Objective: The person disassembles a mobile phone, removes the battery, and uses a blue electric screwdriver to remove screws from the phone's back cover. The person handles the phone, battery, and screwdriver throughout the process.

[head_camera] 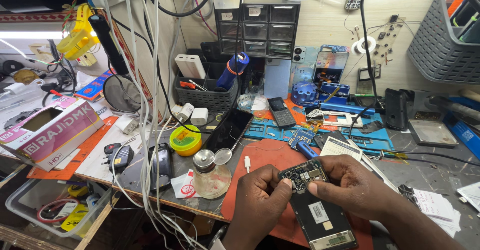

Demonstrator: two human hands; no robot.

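Across cluttered grey work surface (pixel 440 175), strewn with cables and tools: grey plastic slatted basket (pixel 434 45) hung at upper right, dark flat items inside, not clearly told. Below on left edge, clear plastic tub (pixel 30 207) under the surface, holding coiled red cable and yellow packets. Pink and white cardboard box (pixel 47 127) lying at left, cut-out on top open, inside dark. Black small-drawer cabinet (pixel 264 27) against back wall, drawer contents too dim to tell. Dark grey mesh tray (pixel 207 99) beneath it, carrying white power bank (pixel 190 66), blue and black torch (pixel 232 70) leaning, red-handled tool. Shallow metal tray (pixel 432 132) at right, nothing told inside. Glass dispenser bottle with metal pump top (pixel 210 176) near front, clear liquid low in it. Round yellow-green tin (pixel 185 140) just beside black smartphone (pixel 230 129).

Front centre, over red-orange mat (pixel 265 155): opened black mobile phone body (pixel 322 220) lying face down, back off, white label showing. Small green-black circuit board (pixel 304 174) lifted at its top end. Left hand (pixel 260 200) with grip closed on board's left edge, thumb and forefinger pinching. Right hand (pixel 350 180) with grip closed on board's right side, fingers curled over the top.
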